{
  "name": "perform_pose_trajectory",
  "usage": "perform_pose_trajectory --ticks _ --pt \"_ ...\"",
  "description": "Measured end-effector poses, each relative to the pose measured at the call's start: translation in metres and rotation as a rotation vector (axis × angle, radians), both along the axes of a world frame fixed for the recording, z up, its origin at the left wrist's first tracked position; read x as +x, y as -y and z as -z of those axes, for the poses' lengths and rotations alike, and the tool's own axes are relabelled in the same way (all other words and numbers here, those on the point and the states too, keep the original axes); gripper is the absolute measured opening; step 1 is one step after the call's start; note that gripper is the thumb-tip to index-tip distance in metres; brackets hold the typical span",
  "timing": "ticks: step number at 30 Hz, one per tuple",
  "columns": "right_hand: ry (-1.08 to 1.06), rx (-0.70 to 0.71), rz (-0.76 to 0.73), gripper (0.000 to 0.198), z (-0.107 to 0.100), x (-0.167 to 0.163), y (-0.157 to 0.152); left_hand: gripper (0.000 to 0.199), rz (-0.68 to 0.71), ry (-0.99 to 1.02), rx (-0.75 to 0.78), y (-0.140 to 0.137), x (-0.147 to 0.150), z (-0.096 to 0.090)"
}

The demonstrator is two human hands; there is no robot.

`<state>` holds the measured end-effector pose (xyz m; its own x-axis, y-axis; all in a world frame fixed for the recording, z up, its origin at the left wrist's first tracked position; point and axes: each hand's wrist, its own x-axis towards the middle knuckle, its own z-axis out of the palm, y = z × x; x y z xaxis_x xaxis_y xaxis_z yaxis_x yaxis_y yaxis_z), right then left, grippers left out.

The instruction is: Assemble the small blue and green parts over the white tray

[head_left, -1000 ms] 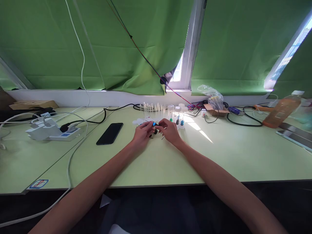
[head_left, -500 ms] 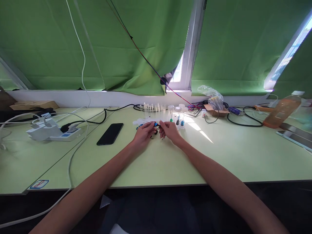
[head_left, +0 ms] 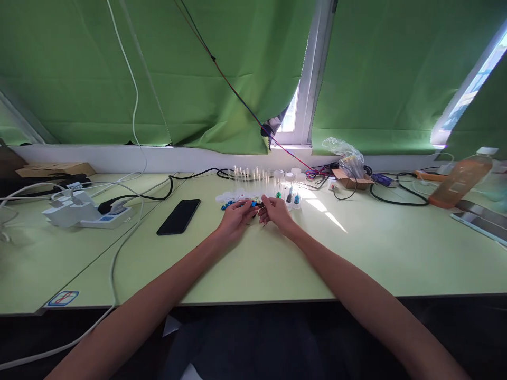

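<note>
My left hand [head_left: 234,217] is closed at the fingertips on a small blue piece [head_left: 253,203], too small to name. Just beside it, my right hand [head_left: 278,212] pinches a small dark piece [head_left: 259,204]; whether the two pieces are joined I cannot tell. Small blue parts [head_left: 226,205] lie to the left of my fingers, near some whitish translucent pieces [head_left: 220,198]. Behind my hands stand several clear thin tubes [head_left: 247,174]. To the right are clear containers with a green-based piece [head_left: 279,195], a dark piece [head_left: 289,196] and a blue piece [head_left: 297,199].
A black phone [head_left: 179,217] lies left of my forearm. Farther left is a white power strip [head_left: 113,218] with plugs and cables. At the right are a small cardboard box [head_left: 352,182] with a plastic bag [head_left: 346,153], a black cable [head_left: 396,200] and a tilted bottle [head_left: 461,182].
My fingers have shifted slightly around the small pieces, and more blue shows at the left fingertips. Both hands stay in nearly the same place.
</note>
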<state>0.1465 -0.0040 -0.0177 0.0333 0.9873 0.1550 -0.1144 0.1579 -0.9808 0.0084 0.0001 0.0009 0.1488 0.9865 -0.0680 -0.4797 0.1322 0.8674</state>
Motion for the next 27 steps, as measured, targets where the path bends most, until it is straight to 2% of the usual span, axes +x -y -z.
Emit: perform_pose_trajectory --ticks 8,14,20,27 --pt "-0.084 0.065 -0.012 0.029 -0.0058 -0.0024 0.0041 0.017 -0.067 0.033 -0.012 0.0001 0.0004 -0.0030" --pt "-0.027 0.093 -0.012 0.036 -0.0052 -0.0025 0.0033 0.013 -0.063 0.026 0.012 0.0003 -0.0007 -0.0024" --pt "0.072 0.069 -0.044 0.046 -0.0046 -0.0001 0.0041 0.006 -0.029 -0.022 0.049 0.0015 -0.0027 -0.0020" --pt "0.137 0.024 -0.072 0.058 0.0009 0.0021 0.0005 0.007 0.026 -0.042 0.064 0.0022 -0.0019 -0.0024"
